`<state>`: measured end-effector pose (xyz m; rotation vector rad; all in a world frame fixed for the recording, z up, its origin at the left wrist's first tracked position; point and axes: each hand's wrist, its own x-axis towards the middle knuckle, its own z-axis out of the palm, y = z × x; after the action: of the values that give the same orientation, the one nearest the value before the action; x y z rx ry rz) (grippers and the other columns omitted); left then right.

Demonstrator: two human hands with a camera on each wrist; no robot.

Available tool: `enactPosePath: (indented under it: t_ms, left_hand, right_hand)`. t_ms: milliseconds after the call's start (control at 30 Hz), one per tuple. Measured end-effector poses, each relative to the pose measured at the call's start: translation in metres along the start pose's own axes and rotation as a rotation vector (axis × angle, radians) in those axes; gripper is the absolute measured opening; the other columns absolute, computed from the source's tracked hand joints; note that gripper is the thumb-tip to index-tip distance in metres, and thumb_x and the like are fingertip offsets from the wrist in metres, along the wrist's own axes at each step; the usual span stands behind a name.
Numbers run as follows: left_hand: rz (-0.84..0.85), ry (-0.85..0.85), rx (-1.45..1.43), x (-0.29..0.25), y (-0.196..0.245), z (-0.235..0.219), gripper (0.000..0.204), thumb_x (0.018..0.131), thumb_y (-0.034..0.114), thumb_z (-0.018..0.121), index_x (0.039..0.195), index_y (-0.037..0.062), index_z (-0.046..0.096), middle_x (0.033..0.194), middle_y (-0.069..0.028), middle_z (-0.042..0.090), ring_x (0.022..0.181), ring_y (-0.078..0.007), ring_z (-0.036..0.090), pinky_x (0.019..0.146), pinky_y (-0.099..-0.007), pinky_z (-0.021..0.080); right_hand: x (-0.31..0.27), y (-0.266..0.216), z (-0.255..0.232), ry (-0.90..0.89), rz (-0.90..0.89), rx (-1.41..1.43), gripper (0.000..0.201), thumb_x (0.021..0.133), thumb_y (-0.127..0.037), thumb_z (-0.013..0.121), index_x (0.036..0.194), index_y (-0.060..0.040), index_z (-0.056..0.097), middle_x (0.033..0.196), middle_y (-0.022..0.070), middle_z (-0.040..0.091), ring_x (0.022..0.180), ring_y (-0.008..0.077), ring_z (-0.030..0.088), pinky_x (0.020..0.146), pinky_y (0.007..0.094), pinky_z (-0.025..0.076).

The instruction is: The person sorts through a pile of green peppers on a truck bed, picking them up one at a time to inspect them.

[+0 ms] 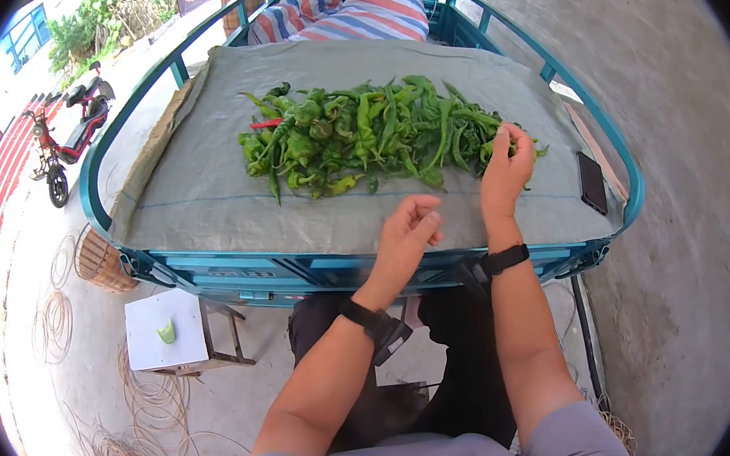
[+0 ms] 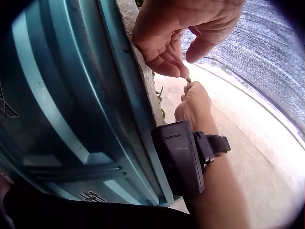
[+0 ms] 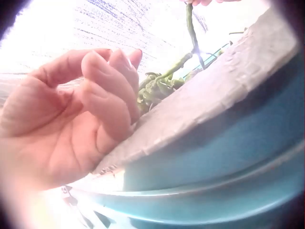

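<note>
Partly hidden pepper behind right hand

A grey woven sheet covers the teal cart bed, bearing green peppers and a phone

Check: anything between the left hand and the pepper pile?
Nothing visible. The left hand hovers near the cart's front edge; only bare grey cloth lies between it and the peppers. The right hand already pinches one.

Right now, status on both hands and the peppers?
Right hand pinches a green pepper at the pile's edge. Left hand loosely curled, holding nothing, near the cloth's front edge. Phone lies right, clear of both.
</note>
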<state>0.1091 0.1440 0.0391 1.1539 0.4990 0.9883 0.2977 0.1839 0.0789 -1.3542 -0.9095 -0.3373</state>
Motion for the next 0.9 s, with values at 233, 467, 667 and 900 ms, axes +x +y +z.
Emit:
enactPosePath:
  t_ms: [233,467,667,900]
  left_hand:
    - [-0.007,0.005,-0.019,0.000,-0.001,-0.001,0.023,0.096,0.011,0.054,0.117,0.0028,0.056,0.096,-0.0059,0.061,0.080,-0.0115,0.059,0.075,-0.0270,0.049]
    - [-0.013,-0.007,-0.033,0.001,-0.002,-0.001,0.024,0.096,0.011,0.054,0.118,0.0022,0.056,0.097,-0.0067,0.061,0.081,-0.0115,0.059,0.076,-0.0270,0.049]
    - [-0.003,-0.005,-0.040,0.000,-0.002,-0.001,0.024,0.096,0.011,0.054,0.118,0.0016,0.055,0.097,-0.0065,0.061,0.081,-0.0113,0.059,0.076,-0.0270,0.049]
    - [0.005,-0.026,-0.017,-0.001,-0.005,-0.004,0.024,0.096,0.011,0.054,0.118,0.0009,0.055,0.095,-0.0060,0.061,0.081,-0.0115,0.059,0.074,-0.0265,0.050]
  right_hand:
    - [0.017,0.016,0.006,0.142,0.203,0.216,0.021,0.094,-0.023,0.058,0.099,-0.0032,0.063,0.103,0.0089,0.063,0.103,0.0276,0.052,0.090,0.0404,0.040]
    - [0.003,0.022,0.008,0.141,-0.157,-0.500,0.022,0.084,-0.007,0.060,0.105,-0.0100,0.064,0.112,0.0066,0.062,0.108,0.0294,0.054,0.096,0.0454,0.037]
    - [-0.014,-0.013,0.015,-0.432,-0.579,-0.346,0.032,0.077,-0.002,0.062,0.103,-0.0193,0.069,0.115,0.0047,0.060,0.111,0.0298,0.052,0.096,0.0440,0.038]
    - [-0.015,-0.013,0.027,-0.456,-0.324,-0.214,0.023,0.083,-0.005,0.063,0.103,-0.0158,0.068,0.105,0.0061,0.064,0.095,0.0255,0.061,0.088,0.0383,0.046]
